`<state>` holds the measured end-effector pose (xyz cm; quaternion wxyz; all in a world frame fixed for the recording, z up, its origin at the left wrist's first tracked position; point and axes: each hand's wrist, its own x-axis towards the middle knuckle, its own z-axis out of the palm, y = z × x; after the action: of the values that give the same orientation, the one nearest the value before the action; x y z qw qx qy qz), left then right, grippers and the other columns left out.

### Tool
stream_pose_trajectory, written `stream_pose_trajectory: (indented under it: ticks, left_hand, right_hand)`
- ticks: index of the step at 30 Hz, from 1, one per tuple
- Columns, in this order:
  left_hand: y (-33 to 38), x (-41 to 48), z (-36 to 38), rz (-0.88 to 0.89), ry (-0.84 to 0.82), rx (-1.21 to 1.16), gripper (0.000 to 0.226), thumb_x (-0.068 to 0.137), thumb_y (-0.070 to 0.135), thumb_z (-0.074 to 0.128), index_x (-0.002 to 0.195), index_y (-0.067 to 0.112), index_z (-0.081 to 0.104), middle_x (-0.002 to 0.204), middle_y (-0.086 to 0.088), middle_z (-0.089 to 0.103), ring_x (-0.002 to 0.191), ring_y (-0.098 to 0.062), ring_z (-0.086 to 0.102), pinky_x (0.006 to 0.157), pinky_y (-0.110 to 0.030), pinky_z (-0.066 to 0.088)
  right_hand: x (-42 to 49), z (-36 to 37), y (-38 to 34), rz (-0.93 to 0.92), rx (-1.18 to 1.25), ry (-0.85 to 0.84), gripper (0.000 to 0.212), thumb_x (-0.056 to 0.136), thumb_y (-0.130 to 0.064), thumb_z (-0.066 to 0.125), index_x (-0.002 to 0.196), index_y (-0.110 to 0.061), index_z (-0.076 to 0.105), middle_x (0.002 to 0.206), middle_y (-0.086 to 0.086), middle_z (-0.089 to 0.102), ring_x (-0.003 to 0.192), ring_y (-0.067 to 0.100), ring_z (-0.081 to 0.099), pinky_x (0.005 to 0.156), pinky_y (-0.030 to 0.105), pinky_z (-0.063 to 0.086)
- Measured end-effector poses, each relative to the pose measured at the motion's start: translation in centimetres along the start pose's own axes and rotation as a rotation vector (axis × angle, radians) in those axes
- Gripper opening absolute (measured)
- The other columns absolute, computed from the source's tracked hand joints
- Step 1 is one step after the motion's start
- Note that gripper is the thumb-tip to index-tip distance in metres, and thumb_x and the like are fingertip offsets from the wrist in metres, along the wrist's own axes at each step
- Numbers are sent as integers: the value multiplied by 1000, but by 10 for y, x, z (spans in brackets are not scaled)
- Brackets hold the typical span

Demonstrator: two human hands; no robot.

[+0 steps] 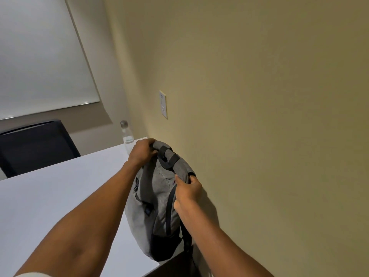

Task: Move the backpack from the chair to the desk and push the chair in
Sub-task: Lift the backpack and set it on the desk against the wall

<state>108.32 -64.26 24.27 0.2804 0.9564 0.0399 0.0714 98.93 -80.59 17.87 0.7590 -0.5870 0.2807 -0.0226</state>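
One grey backpack stands at the right edge of one white desk. Two hands grip it: the left hand farther off, the right hand nearer. One chair and one bottle sit beyond, with one wall plate on the right wall.

The backpack at lower centre is grey woven cloth, matt and slightly heathered, with black webbing straps and a darker, smoother fabric base. The desk filling the lower left has a smooth, matt white top. At centre, a clear bottle looks like glossy plastic or glass with a dull metallic-grey cap. The wall on the right is matt painted beige. The chair back at left is dark and matt.
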Motion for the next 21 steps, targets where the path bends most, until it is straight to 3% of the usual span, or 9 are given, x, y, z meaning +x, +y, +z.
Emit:
stream_pose_trajectory:
  ticks: [3, 5, 8, 11, 14, 17, 21]
  left_hand:
    - [9, -7, 9, -83, 57, -4, 41, 94, 26, 74, 128, 5, 64, 123, -21, 71, 112, -41, 67, 101, -50, 53]
    - [17, -13, 18, -197, 102, 28, 45, 95, 37, 73, 122, 2, 63, 117, -22, 71, 101, -39, 68, 91, -46, 54]
    - [25, -14, 35, -218, 42, -100, 45, 96, 40, 71, 116, 0, 64, 116, -24, 72, 89, -31, 61, 84, -40, 51]
    - [29, -11, 50, -162, -108, -189, 47, 100, 30, 67, 136, 2, 57, 134, -24, 66, 116, -38, 63, 101, -44, 50]
    - [29, -15, 59, -112, -226, -201, 66, 102, 25, 62, 158, 8, 32, 160, -20, 44, 144, -39, 45, 120, -49, 37]
    - [26, -19, 64, -87, -235, -230, 73, 103, 26, 60, 162, 10, 21, 168, -18, 32, 151, -39, 36, 125, -51, 30]
    - [21, -27, 56, -72, -228, -231, 76, 101, 29, 64, 162, 11, 22, 168, -16, 32, 152, -39, 36, 125, -51, 30]
  right_hand:
    - [3, 0, -3, -9, -13, 23, 39, 94, -11, 76, 131, -3, 67, 129, 13, 72, 117, 33, 70, 99, 40, 59]
    - [6, -2, -8, -36, -2, 60, 38, 95, -10, 75, 131, -2, 66, 131, 15, 71, 118, 33, 69, 98, 39, 58]
    - [11, -9, -9, -87, 4, 141, 41, 96, -15, 74, 133, -1, 63, 132, 17, 69, 119, 36, 68, 97, 38, 56]
    - [11, -18, -3, -100, -52, 210, 48, 96, -27, 74, 134, -2, 59, 132, 17, 68, 115, 38, 68, 95, 44, 59]
    - [14, -30, 5, -113, -72, 205, 48, 96, -29, 74, 134, -5, 58, 131, 16, 68, 115, 36, 68, 94, 44, 59]
    - [12, -36, 8, -118, -72, 195, 48, 97, -28, 73, 136, -6, 54, 133, 15, 65, 118, 36, 66, 97, 44, 59]
    - [2, -37, 7, -132, -106, 192, 49, 98, -24, 70, 140, -7, 50, 138, 16, 61, 121, 36, 64, 100, 45, 57]
